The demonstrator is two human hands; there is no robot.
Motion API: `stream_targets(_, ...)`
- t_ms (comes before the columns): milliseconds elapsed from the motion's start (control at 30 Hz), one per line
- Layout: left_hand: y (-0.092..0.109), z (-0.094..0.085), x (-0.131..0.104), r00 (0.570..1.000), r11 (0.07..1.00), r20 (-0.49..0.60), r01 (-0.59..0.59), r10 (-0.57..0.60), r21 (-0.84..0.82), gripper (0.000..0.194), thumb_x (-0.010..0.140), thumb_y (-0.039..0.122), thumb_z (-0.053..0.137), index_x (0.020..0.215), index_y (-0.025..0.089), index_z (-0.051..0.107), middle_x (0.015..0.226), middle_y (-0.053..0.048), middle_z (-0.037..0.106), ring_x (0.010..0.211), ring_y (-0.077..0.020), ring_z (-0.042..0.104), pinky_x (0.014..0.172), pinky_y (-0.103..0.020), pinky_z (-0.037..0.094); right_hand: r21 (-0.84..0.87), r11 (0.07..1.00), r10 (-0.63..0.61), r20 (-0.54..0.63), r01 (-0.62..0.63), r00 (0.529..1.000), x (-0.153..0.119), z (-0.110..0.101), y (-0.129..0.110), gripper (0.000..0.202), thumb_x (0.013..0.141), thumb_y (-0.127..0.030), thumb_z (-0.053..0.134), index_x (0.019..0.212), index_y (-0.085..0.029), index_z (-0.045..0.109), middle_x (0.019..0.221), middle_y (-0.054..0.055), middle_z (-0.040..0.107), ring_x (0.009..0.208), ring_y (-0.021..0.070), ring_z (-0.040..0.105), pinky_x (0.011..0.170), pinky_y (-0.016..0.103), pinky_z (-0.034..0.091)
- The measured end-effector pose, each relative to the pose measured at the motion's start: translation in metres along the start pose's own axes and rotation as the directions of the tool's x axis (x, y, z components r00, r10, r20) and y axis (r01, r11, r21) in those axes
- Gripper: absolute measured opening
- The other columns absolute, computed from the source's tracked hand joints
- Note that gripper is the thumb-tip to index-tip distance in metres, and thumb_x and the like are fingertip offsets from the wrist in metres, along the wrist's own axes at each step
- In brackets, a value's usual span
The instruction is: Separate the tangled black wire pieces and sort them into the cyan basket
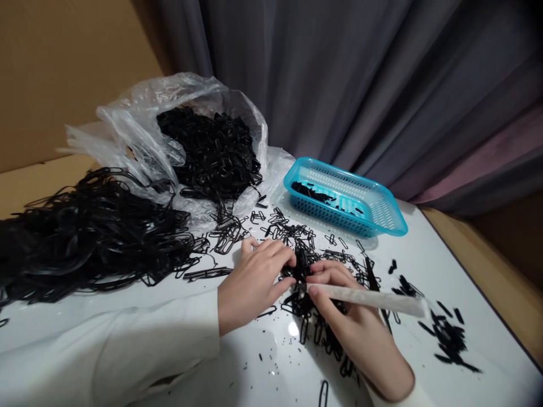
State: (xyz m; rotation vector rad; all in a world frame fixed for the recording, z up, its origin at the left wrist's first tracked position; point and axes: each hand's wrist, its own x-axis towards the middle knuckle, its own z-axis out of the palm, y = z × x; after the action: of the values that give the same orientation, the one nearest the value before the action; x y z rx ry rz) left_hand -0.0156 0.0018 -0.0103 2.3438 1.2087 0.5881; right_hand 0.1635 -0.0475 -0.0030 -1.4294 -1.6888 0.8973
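My left hand is closed, its thumb and index finger pinched at a small clump of black plastic-looking pieces. The exact piece between the fingertips is hard to make out. My right hand grips a slim tool with a long whitish handle. Its narrow tip points left, into the black pieces by my left fingertips. The fingers of both hands nearly meet over the pile. Thin black loop-shaped frames lie scattered around and beneath the hands. A dark, pointed tool lies just beyond my right hand.
A blue perforated basket holding some black pieces stands at the back right. A clear plastic bag full of black strips leans at the back. A tangled black heap covers the left. Solid black slivers lie near the right edge.
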Motion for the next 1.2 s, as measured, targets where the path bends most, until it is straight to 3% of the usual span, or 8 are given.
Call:
stream_targets(200,0.0,0.001,-0.001,1.0,1.0,-0.014,-0.007,0.007,-0.003,0.009,0.088,0.029,0.058,0.083,0.022,0.062,0.099,-0.001,0.058,0.102,-0.0228,0.052,0.091,-0.043,0.018,0.002,0.995,0.101,-0.004,-0.101,0.995,0.0,0.003,0.005,0.019,0.09,-0.039,0.05,0.085,-0.023,0.059,0.089,0.003,0.065,0.088,0.0208,0.059,0.079,0.036,0.044)
stream_targets(400,0.005,0.0,0.0,0.995,0.984,-0.01,0.099,-0.102,-0.15,0.018,0.087,0.042,0.057,0.084,0.025,0.064,0.098,0.001,0.061,0.102,-0.0232,0.051,0.091,-0.044,0.019,0.221,0.952,0.226,-0.047,-0.211,0.973,0.0,0.0,-0.001,0.027,0.083,-0.049,0.058,0.085,-0.023,0.063,0.082,0.001,0.062,0.079,0.0173,0.056,0.071,0.03,0.045)
stream_targets(600,0.007,-0.002,0.001,0.977,0.936,0.08,0.212,-0.197,-0.282,0.01,0.083,0.035,0.061,0.084,0.025,0.063,0.1,0.001,0.064,0.103,-0.0245,0.052,0.091,-0.044,0.022,0.518,0.821,0.295,-0.024,-0.24,0.955,0.001,-0.004,-0.002,0.023,0.081,-0.046,0.063,0.092,-0.025,0.065,0.092,0.001,0.064,0.09,0.0181,0.059,0.088,0.035,0.045)
stream_targets(700,0.005,-0.001,-0.002,0.988,0.964,0.059,0.152,-0.142,-0.22,0.009,0.084,0.027,0.059,0.093,0.026,0.059,0.104,0.001,0.063,0.105,-0.0243,0.052,0.091,-0.043,0.023,0.671,0.707,0.29,0.013,-0.223,0.957,0.002,-0.01,-0.006,0.019,0.082,-0.042,0.063,0.092,-0.026,0.065,0.093,0.002,0.064,0.095,0.0199,0.061,0.091,0.038,0.046)
stream_targets(800,0.005,0.0,-0.005,0.997,0.985,-0.013,0.067,-0.07,-0.159,0.023,0.085,0.026,0.059,0.107,0.028,0.054,0.114,-0.001,0.06,0.111,-0.0255,0.049,0.094,-0.044,0.022,0.757,0.613,0.231,0.103,-0.227,0.967,0.003,-0.016,-0.01,0.014,0.085,-0.038,0.058,0.09,-0.027,0.065,0.091,0.002,0.065,0.092,0.0189,0.063,0.091,0.038,0.047)
stream_targets(967,0.008,-0.002,-0.006,0.998,0.982,-0.03,-0.067,0.062,-0.176,0.05,0.086,0.028,0.06,0.131,0.034,0.039,0.137,-0.002,0.05,0.125,-0.0259,0.04,0.098,-0.045,0.02,0.754,0.596,0.146,0.235,-0.275,0.961,-0.002,-0.021,-0.022,0.015,0.08,-0.042,0.058,0.081,-0.027,0.061,0.084,0.002,0.06,0.087,0.0219,0.061,0.087,0.042,0.049)
stream_targets(1100,0.01,-0.003,-0.006,0.991,0.969,0.044,-0.115,0.128,-0.217,0.022,0.085,0.015,0.052,0.101,0.029,0.059,0.127,0.001,0.059,0.122,-0.0256,0.044,0.1,-0.048,0.015,0.746,0.552,0.123,0.368,-0.372,0.922,-0.009,-0.028,-0.029,0.02,0.073,-0.045,0.064,0.073,-0.027,0.057,0.074,0.002,0.054,0.071,0.0217,0.061,0.079,0.046,0.05)
stream_targets(1200,0.011,-0.003,-0.005,0.997,0.954,0.029,-0.056,0.068,-0.295,0.013,0.087,0.018,0.048,0.091,0.025,0.059,0.103,0.0,0.068,0.104,-0.0228,0.055,0.103,-0.05,0.013,0.821,0.488,0.144,0.259,-0.296,0.955,-0.008,-0.035,-0.026,0.017,0.071,-0.041,0.066,0.07,-0.027,0.056,0.068,0.0,0.048,0.061,0.018,0.056,0.078,0.045,0.051)
